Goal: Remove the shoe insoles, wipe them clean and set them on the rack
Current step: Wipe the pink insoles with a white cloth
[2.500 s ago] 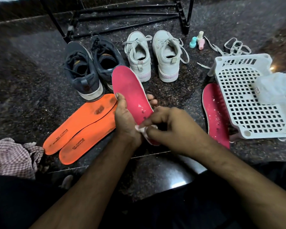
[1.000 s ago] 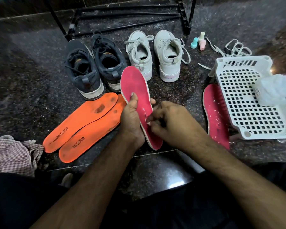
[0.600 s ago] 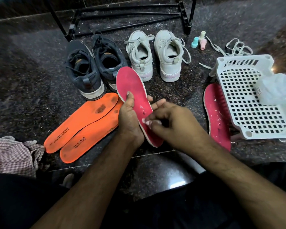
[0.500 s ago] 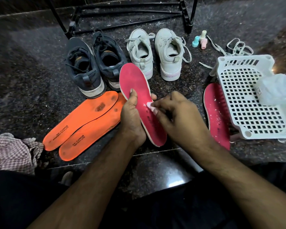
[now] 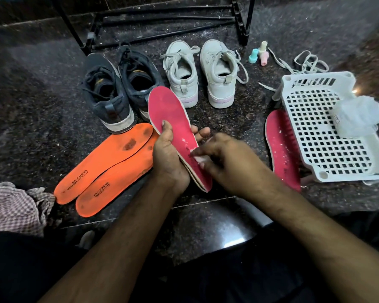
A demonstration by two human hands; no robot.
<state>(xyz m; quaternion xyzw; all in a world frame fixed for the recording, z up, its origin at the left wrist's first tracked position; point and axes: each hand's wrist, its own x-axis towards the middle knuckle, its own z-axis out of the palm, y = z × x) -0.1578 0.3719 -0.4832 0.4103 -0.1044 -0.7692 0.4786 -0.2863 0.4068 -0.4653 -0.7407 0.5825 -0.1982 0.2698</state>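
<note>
My left hand (image 5: 167, 154) grips a pink insole (image 5: 171, 114) at its middle, thumb on top, toe end pointing away. My right hand (image 5: 225, 162) pinches a small white wipe (image 5: 199, 159) against the insole's heel half, where white flecks show. A second pink insole (image 5: 281, 147) lies on the floor at the right, partly under a white plastic basket (image 5: 319, 136). Two orange insoles (image 5: 109, 162) lie side by side at the left. A dark shoe pair (image 5: 118, 90) and a white shoe pair (image 5: 201, 73) stand beyond. The black metal rack (image 5: 162, 16) is at the back.
A wad of white tissues (image 5: 357, 118) lies in the basket. Three small pastel bottles (image 5: 259, 54) and loose white laces (image 5: 304, 62) sit at the back right. A checked cloth (image 5: 13, 206) is bunched at the near left. The floor is dark speckled stone with a step edge near me.
My right hand has rubbed the wipe back and forth along the pink insole, now nearer the heel again. My left hand has tilted and shifted the insole slightly.
</note>
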